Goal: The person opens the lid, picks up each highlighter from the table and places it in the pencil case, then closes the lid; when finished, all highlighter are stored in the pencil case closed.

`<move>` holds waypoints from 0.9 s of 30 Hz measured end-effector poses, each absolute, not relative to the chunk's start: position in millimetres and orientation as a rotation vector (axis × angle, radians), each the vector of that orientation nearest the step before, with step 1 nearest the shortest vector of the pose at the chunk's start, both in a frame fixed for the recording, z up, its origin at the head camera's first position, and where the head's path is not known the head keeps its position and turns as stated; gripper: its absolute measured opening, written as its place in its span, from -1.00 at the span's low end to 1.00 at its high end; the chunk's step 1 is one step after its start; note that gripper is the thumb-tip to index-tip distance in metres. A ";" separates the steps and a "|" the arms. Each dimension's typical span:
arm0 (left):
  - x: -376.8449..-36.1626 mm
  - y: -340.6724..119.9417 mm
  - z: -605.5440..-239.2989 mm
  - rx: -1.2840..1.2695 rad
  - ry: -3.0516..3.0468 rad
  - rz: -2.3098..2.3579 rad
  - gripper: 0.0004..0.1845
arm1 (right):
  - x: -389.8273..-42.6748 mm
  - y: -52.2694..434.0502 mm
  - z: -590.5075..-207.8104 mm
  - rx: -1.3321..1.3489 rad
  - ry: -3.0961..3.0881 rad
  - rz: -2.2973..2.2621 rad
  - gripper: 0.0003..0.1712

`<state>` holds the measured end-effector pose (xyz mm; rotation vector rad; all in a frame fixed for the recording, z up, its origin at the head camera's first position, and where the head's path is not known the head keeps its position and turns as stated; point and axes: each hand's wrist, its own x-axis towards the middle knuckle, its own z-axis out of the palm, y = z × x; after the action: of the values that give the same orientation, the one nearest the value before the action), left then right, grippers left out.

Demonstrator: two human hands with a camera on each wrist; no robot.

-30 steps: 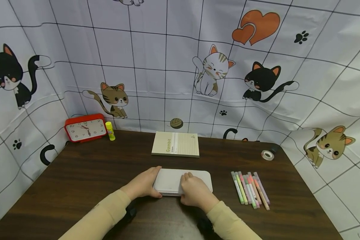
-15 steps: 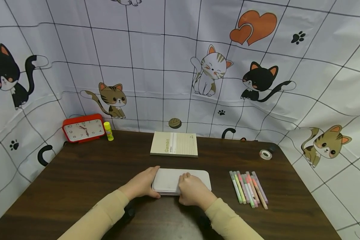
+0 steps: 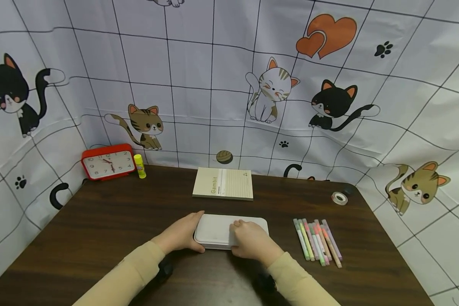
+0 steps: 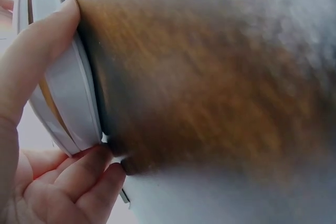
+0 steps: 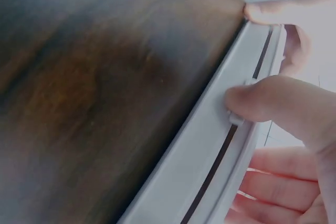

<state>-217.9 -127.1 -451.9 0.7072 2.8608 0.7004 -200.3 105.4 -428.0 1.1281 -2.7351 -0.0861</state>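
Observation:
A flat white case (image 3: 214, 229) with rounded corners lies on the dark wood table in the head view. Along its front side runs a thin dark line, and a small white clasp (image 5: 237, 120) sits across that line. My left hand (image 3: 180, 234) grips the case's left end; in the left wrist view the thumb (image 4: 52, 32) lies on the front side and the fingers bend round the end. My right hand (image 3: 252, 242) holds the right half, its fingers curled over the top. In the right wrist view its thumb (image 5: 252, 100) presses at the clasp.
Behind the case lies a notepad (image 3: 223, 183). Several pastel markers (image 3: 317, 242) are side by side to the right, with a roll of tape (image 3: 339, 198) beyond them. A red clock (image 3: 109, 162) and a yellow glue stick (image 3: 140, 166) stand at the back left, before a cat-print curtain.
My right hand has shifted slightly to the right along the case. The left hand and the case stay in place; the head view has swayed a little.

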 end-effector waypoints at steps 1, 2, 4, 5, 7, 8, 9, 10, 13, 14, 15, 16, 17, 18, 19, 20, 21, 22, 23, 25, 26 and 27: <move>-217.9 -127.4 -452.1 0.699 2.854 0.704 0.15 | -200.7 106.9 -427.7 1.129 -2.741 -0.065 -0.56; -217.9 -127.8 -452.5 0.691 2.847 0.705 0.15 | -201.1 108.4 -427.1 1.130 -2.747 -0.042 -0.55; -218.5 -129.2 -453.5 0.679 2.830 0.712 0.17 | -202.0 111.0 -426.0 1.132 -2.750 -0.004 -0.53; -219.0 -129.9 -454.2 0.676 2.821 0.719 0.18 | -202.3 112.3 -425.4 1.130 -2.749 0.014 -0.53; -220.2 -131.6 -454.9 0.674 2.806 0.730 0.18 | -202.9 114.7 -424.6 1.133 -2.743 0.053 -0.54; -220.6 -132.3 -455.1 0.673 2.798 0.735 0.19 | -203.3 115.9 -424.5 1.136 -2.741 0.066 -0.55; -220.9 -133.0 -455.4 0.674 2.791 0.745 0.19 | -203.4 117.1 -424.4 1.138 -2.741 0.080 -0.54; -221.1 -133.5 -455.7 0.671 2.783 0.751 0.19 | -203.7 118.2 -424.4 1.142 -2.739 0.094 -0.54; -220.3 -134.2 -455.4 0.654 2.762 0.763 0.19 | -204.0 121.0 -424.6 1.155 -2.742 0.130 -0.53; -219.5 -134.1 -454.9 0.646 2.755 0.765 0.20 | -204.3 121.8 -424.8 1.158 -2.739 0.138 -0.54; -218.9 -134.0 -454.4 0.638 2.750 0.768 0.20 | -204.3 122.4 -424.6 1.161 -2.734 0.153 -0.54; -218.4 -133.7 -453.6 0.629 2.745 0.770 0.21 | -204.7 123.0 -424.6 1.164 -2.726 0.162 -0.56; -218.0 -133.3 -452.9 0.624 2.743 0.771 0.21 | -205.1 123.5 -424.4 1.167 -2.718 0.167 -0.58; -217.9 -132.9 -452.2 0.616 2.743 0.767 0.22 | -205.5 123.8 -424.0 1.169 -2.708 0.174 -0.60; -217.6 -132.6 -451.3 0.612 2.743 0.767 0.22 | -206.0 124.0 -423.4 1.171 -2.699 0.181 -0.63; -217.7 -132.3 -450.7 0.609 2.746 0.761 0.23 | -206.6 124.2 -422.7 1.172 -2.693 0.188 -0.66; -218.0 -132.1 -450.2 0.605 2.747 0.762 0.23 | -206.9 124.3 -421.8 1.172 -2.692 0.196 -0.68; -218.2 -132.0 -450.0 0.603 2.749 0.758 0.23 | -207.5 124.4 -421.0 1.169 -2.693 0.202 -0.70; -218.5 -132.1 -450.0 0.600 2.751 0.755 0.23 | -207.9 124.4 -420.2 1.168 -2.693 0.213 -0.71; -218.7 -132.5 -449.7 0.596 2.749 0.752 0.24 | -208.4 124.8 -418.4 1.163 -2.702 0.245 -0.72; -218.8 -132.8 -450.1 0.593 2.747 0.751 0.24 | -208.7 125.1 -417.7 1.160 -2.707 0.263 -0.71; -218.8 -133.2 -450.5 0.592 2.744 0.757 0.24 | -209.0 125.5 -417.2 1.158 -2.709 0.279 -0.69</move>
<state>-218.8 -133.2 -450.5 0.5923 2.7443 0.7568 -209.0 125.5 -417.2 1.1578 -2.7092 0.2792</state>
